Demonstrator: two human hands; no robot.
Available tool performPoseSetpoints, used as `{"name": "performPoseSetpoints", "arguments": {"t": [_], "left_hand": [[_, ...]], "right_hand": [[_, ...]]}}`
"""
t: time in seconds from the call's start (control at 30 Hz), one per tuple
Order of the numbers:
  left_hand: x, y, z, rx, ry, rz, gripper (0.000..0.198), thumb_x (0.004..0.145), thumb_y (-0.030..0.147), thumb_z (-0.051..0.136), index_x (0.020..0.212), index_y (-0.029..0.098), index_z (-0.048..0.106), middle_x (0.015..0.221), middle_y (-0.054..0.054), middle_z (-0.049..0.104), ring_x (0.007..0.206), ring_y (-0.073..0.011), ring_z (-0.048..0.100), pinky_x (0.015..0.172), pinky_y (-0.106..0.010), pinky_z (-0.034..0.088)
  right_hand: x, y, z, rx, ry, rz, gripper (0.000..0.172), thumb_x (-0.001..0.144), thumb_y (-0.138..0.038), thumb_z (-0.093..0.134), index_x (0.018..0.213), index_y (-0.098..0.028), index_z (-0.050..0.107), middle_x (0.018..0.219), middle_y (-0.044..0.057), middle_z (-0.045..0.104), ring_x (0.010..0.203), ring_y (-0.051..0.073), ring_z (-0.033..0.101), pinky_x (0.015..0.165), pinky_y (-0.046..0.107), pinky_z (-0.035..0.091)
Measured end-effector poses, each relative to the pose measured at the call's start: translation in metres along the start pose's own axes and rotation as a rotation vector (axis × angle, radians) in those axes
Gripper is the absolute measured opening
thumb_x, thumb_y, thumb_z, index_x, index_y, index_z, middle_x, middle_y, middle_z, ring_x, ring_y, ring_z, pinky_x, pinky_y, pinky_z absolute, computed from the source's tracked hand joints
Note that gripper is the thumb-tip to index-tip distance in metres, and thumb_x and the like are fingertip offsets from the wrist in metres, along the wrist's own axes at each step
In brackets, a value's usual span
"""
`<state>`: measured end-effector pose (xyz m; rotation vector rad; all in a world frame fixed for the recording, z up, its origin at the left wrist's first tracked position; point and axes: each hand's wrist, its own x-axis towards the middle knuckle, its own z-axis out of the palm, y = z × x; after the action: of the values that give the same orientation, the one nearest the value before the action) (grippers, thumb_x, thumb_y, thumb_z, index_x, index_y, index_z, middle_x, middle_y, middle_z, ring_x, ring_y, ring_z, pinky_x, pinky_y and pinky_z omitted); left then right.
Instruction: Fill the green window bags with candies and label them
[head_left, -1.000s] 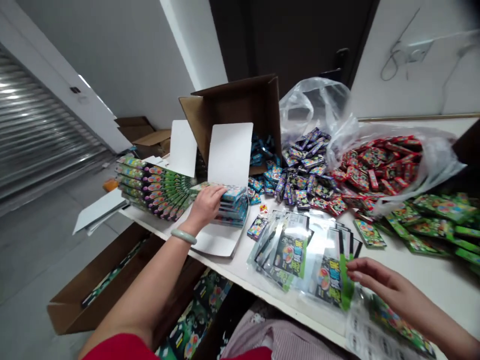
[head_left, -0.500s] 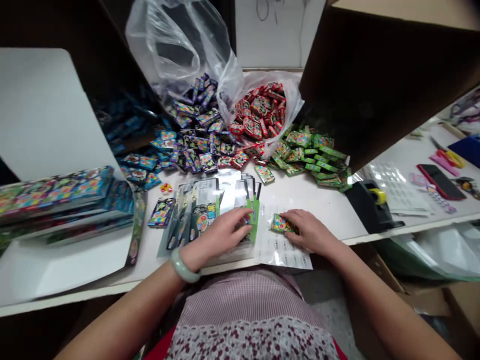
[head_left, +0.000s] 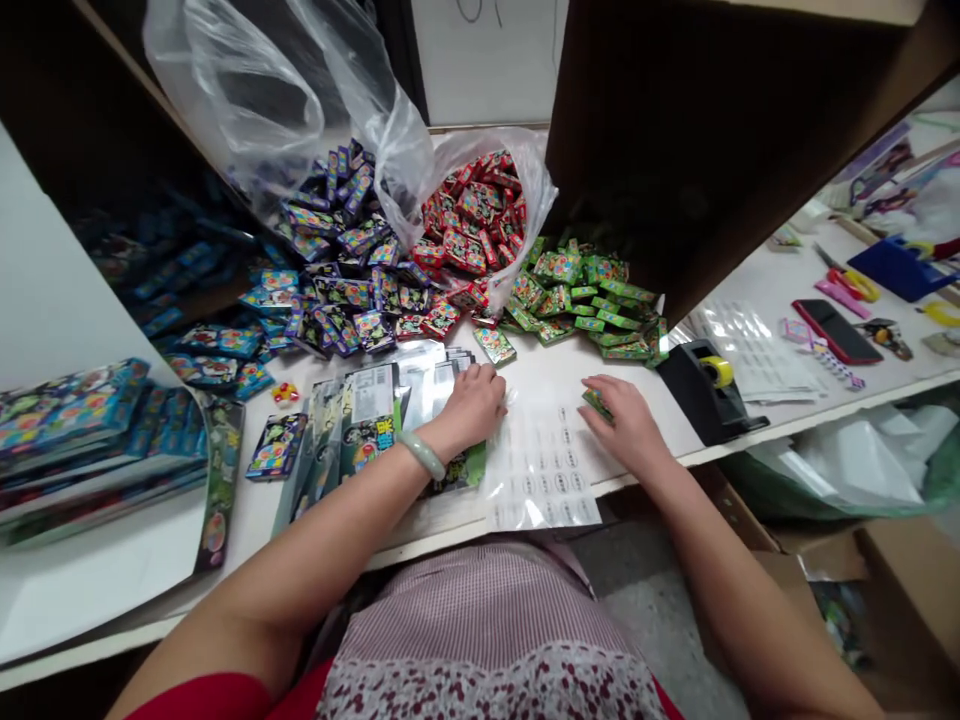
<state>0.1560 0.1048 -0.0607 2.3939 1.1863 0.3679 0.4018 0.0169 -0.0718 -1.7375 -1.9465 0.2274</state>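
The left hand lies flat and open on a stack of clear printed bags on the white table, so this grip closes on nothing and only presses down. The right hand is curved over a small green packet at the edge of a clear sheet of round labels; its fingers touch the packet, but I cannot tell if they really pinch it. The packet is small and the fingers cover part of it, so a weak hold could let it slip, and it could then mix with the loose green packets lying just behind. The sheet is thin and seems not fixed to the table, so a push from the hand could make it slide. The bags are smooth and lie over each other, so they may fan out under the palm and go toward the table edge. Also, the red packets in their plastic bag and the purple-blue heap lie close together at the back, and a careless reach could make them spill into each other.
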Motion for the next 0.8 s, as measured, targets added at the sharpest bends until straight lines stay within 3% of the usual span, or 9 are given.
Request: {"name": "performPoseSetpoints", "arguments": {"t": [0.07, 0.17, 0.27, 0.4, 0.5, 0.57, 0.63, 0.7, 0.8], "left_hand": [[-0.001, 0.001, -0.002, -0.081, -0.005, 0.010, 0.005, 0.080, 0.015, 0.058, 0.077, 0.017, 0.055, 0.090, -0.009, 0.058, 0.095, -0.0268, 0.053, 0.085, -0.042, 0.043], [-0.008, 0.000, -0.010, -0.265, 0.013, 0.000, 0.007, 0.089, 0.022, 0.048, 0.082, 0.019, 0.049, 0.078, -0.002, 0.056, 0.074, -0.0171, 0.055, 0.067, -0.030, 0.047], [-0.019, -0.001, -0.016, -0.688, 0.157, -0.171, 0.011, 0.089, 0.029, 0.048, 0.084, 0.020, 0.045, 0.066, 0.005, 0.048, 0.058, -0.0115, 0.050, 0.054, -0.022, 0.042], [-0.034, 0.004, -0.013, -1.066, 0.312, -0.330, 0.036, 0.080, 0.030, 0.062, 0.111, 0.023, 0.044, 0.069, 0.006, 0.053, 0.059, -0.0112, 0.054, 0.053, -0.021, 0.044], [-0.043, 0.012, -0.007, -1.091, 0.380, -0.258, 0.053, 0.077, 0.024, 0.065, 0.125, 0.025, 0.044, 0.083, 0.002, 0.062, 0.072, -0.0127, 0.060, 0.064, -0.024, 0.048], [-0.046, 0.015, -0.006, -1.038, 0.384, -0.247, 0.032, 0.077, 0.023, 0.063, 0.109, 0.021, 0.060, 0.089, -0.001, 0.065, 0.080, -0.0145, 0.061, 0.072, -0.027, 0.049], [-0.048, 0.016, -0.007, -1.022, 0.365, -0.289, 0.016, 0.077, 0.023, 0.064, 0.092, 0.018, 0.068, 0.091, -0.003, 0.068, 0.083, -0.0160, 0.061, 0.076, -0.029, 0.049], [-0.049, 0.016, -0.009, -1.070, 0.335, -0.343, 0.017, 0.076, 0.023, 0.065, 0.091, 0.018, 0.071, 0.090, -0.003, 0.069, 0.082, -0.0161, 0.061, 0.076, -0.029, 0.049], [-0.052, 0.016, -0.012, -1.146, 0.322, -0.357, 0.021, 0.076, 0.022, 0.067, 0.096, 0.018, 0.071, 0.090, -0.003, 0.070, 0.079, -0.0148, 0.062, 0.073, -0.028, 0.050]], "right_hand": [[0.007, -0.012, 0.005, 0.125, -0.025, -0.042, 0.044, 0.086, -0.030, 0.056, 0.129, -0.020, 0.050, 0.130, 0.016, 0.056, 0.125, 0.030, 0.047, 0.105, 0.050, 0.037], [0.019, -0.022, 0.009, 0.332, -0.034, 0.082, 0.063, 0.079, -0.034, 0.065, 0.136, -0.022, 0.041, 0.138, 0.016, 0.050, 0.127, 0.031, 0.046, 0.105, 0.052, 0.037], [0.026, -0.027, 0.011, 0.712, -0.133, 0.325, 0.066, 0.075, -0.038, 0.067, 0.133, -0.023, 0.039, 0.112, 0.011, 0.065, 0.099, 0.025, 0.063, 0.086, 0.044, 0.051], [0.024, -0.041, 0.015, 1.106, -0.098, 0.486, 0.061, 0.075, -0.040, 0.065, 0.127, -0.026, 0.037, 0.079, -0.003, 0.064, 0.070, 0.017, 0.064, 0.067, 0.032, 0.053], [0.016, -0.056, 0.018, 1.126, 0.041, 0.480, 0.071, 0.074, -0.035, 0.068, 0.134, -0.029, 0.030, 0.082, -0.004, 0.061, 0.069, 0.015, 0.063, 0.065, 0.029, 0.052], [0.010, -0.065, 0.017, 1.069, 0.099, 0.455, 0.067, 0.076, -0.034, 0.067, 0.133, -0.030, 0.032, 0.086, -0.002, 0.060, 0.069, 0.015, 0.062, 0.064, 0.029, 0.052], [0.007, -0.071, 0.015, 0.987, 0.138, 0.411, 0.048, 0.078, -0.036, 0.065, 0.121, -0.028, 0.045, 0.092, 0.002, 0.061, 0.076, 0.016, 0.063, 0.067, 0.030, 0.053], [0.005, -0.074, 0.012, 0.944, 0.131, 0.390, 0.032, 0.078, -0.038, 0.066, 0.106, -0.026, 0.055, 0.097, 0.004, 0.063, 0.086, 0.019, 0.062, 0.074, 0.033, 0.053], [0.005, -0.076, 0.006, 1.038, 0.036, 0.481, 0.031, 0.073, -0.038, 0.071, 0.100, -0.025, 0.061, 0.090, 0.003, 0.066, 0.082, 0.020, 0.063, 0.073, 0.035, 0.053]]}}
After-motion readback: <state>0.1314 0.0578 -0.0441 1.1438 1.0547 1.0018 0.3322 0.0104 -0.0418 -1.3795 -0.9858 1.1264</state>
